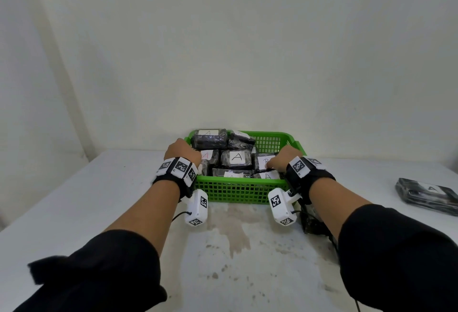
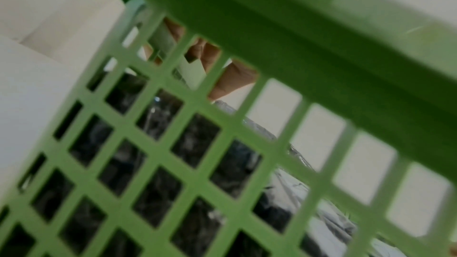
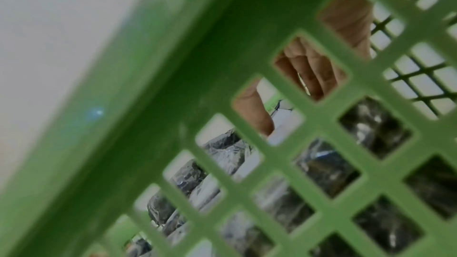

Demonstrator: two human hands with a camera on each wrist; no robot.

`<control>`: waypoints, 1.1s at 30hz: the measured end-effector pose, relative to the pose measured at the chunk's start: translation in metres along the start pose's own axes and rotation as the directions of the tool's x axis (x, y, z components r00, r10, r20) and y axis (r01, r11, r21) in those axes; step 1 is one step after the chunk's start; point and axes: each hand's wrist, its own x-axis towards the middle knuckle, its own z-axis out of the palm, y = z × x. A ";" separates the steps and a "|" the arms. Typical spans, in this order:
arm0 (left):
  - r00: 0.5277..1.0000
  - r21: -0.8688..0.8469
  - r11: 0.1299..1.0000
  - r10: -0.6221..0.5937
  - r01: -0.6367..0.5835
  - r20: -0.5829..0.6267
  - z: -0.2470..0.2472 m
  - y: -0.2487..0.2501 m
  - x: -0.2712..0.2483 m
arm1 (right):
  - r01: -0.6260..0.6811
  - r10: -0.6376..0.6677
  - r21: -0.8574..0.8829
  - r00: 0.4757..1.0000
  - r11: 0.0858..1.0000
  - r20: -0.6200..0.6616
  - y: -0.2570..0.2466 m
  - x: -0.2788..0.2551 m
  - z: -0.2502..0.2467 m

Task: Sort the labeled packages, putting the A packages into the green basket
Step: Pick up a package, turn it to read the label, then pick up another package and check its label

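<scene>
Basket point(image 1: 238, 191), both hands inside: left hand point(image 1: 182, 154) grip unclear; right hand point(image 1: 282, 160) pinches the B package point(image 1: 264, 162), so lift it straight out.

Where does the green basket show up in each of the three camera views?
Head: green basket at centre, on the table between both hands.
Left wrist: its mesh wall fills the frame, rim upper right.
Right wrist: mesh wall right, rim band left.
Shared landmark: dark wrapped packages inside.

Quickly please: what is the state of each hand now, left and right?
Left hand: reaches into the green plastic mesh basket onto the black wrapped packages; grip cannot be told.
Right hand: fingers down on a label; grip cannot be told.
</scene>
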 end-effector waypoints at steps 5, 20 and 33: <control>0.999 0.000 1.000 -0.017 0.017 -0.035 0.000 -0.002 0.004 | 0.024 -0.028 0.048 0.996 0.999 0.083 0.003 -0.001 -0.004; 1.000 -0.085 0.996 -0.008 0.009 0.007 -0.002 -0.003 0.004 | 0.083 -0.082 0.238 0.997 0.968 -0.014 0.000 -0.024 -0.032; 1.000 -0.119 0.993 0.005 -0.002 0.017 -0.017 0.007 -0.014 | 0.251 -0.228 0.285 0.967 0.925 -0.111 0.026 -0.078 -0.065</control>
